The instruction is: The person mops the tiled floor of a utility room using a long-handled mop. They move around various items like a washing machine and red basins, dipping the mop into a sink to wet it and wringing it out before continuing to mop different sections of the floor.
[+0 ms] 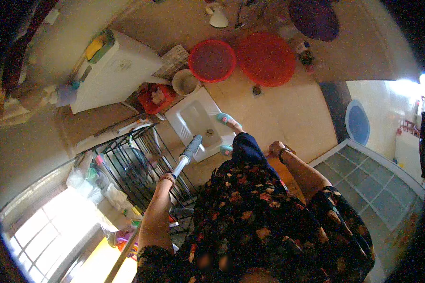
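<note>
My left hand (168, 176) is closed around a silver pole (180, 167) with a dark grey, grip-like end (192, 147). The pole slants up over the near edge of a white squat toilet (198, 123) set in the floor. A bracelet circles my left wrist, and most of the fingers are hidden. On the other side, my right hand (277, 148) hangs beside my leg with its fingers curled. A dark band sits on that wrist. Whether anything is inside the right hand is not visible. My feet, in turquoise slippers (225, 118), are at the toilet's right edge.
A black metal rack (141, 159) stands close to my left arm. Ahead are two red basins (212, 60), a beige bucket (185, 83), a red basket (170, 97) and a white appliance (120, 70). A floor drain (256, 90) lies beyond my feet. A framed, gridded panel (368, 177) is at right.
</note>
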Demonstrator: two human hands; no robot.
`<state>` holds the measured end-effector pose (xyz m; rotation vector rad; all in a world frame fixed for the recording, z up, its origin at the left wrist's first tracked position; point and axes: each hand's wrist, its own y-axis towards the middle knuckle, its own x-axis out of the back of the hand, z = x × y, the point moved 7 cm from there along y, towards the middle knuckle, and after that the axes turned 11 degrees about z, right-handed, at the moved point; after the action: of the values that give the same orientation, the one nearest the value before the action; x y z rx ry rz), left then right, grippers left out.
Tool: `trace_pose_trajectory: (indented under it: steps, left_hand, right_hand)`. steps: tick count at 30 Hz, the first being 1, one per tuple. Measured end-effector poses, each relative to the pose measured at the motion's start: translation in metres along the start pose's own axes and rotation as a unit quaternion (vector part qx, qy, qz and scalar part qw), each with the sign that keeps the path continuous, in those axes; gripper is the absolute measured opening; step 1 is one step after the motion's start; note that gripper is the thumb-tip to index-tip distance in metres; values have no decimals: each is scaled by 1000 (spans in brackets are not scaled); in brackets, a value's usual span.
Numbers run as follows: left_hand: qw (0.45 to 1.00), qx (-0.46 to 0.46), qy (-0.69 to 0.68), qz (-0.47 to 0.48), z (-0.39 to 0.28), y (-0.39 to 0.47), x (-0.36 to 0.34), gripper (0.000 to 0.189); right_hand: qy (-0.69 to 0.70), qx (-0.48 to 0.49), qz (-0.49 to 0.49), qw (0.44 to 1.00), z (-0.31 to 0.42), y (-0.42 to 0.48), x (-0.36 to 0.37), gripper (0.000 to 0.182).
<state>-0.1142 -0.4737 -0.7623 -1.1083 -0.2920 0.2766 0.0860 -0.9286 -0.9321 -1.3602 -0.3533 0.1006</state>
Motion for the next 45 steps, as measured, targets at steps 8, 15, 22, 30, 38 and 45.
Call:
trace_pose_trajectory:
  steps: [8, 15, 22, 30, 38, 45]
  left_hand:
    - [994, -43, -29, -97, 3, -48, 38, 24]
    - [987, -72, 66, -125, 20, -80, 47, 22]
    - [951, -168, -24, -259, 8, -117, 61, 15]
    - [676, -269, -312, -611, 64, -266, 88, 10]
    - [265, -133, -543, -786, 227, -356, 89, 24]
    - [112, -413, -619, -659, 306, -346, 160, 13]
  right_hand:
    - [23, 325, -162, 931, 207, -96, 113, 20]
    - [-54, 767, -125, 627, 475, -313, 116, 63]
    - [-73, 756, -85, 645, 551, -388, 104, 25]
    - [-117, 723, -142, 666, 564, -363, 153, 26]
    - [16, 799, -34, 600, 615, -325, 158, 30]
    - [-135, 782, -177, 582, 674, -260, 191, 37]
